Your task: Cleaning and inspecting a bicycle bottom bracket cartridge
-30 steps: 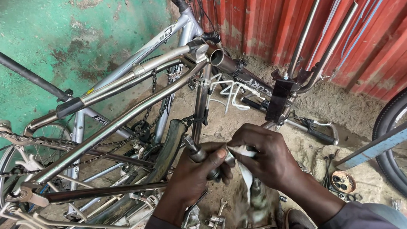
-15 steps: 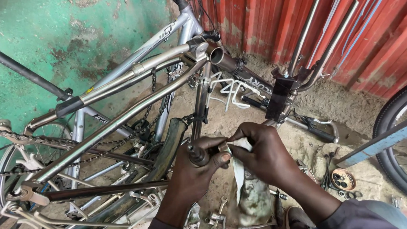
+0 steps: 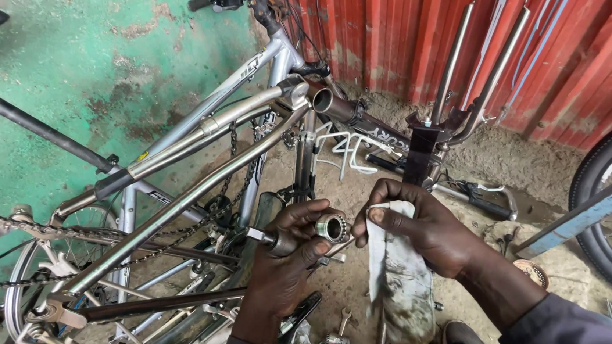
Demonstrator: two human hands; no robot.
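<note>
While left hand [image 3: 284, 259] grips bearing cup [image 3: 331, 227], right hand [image 3: 418, 228] pinches, seemingly, rag [image 3: 400, 282].

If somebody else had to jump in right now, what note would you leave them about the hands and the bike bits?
Left hand: gripping a round metal bearing part, open end facing up.
Right hand: holding a dirty grey rag, fingertips near the part.
Around: bare bike frame to the left, spanners on the dirt below.
Done: the part is off the bike and in hand.
Left: probably finishing the wipe; how clean the part is, I cannot tell.
</note>
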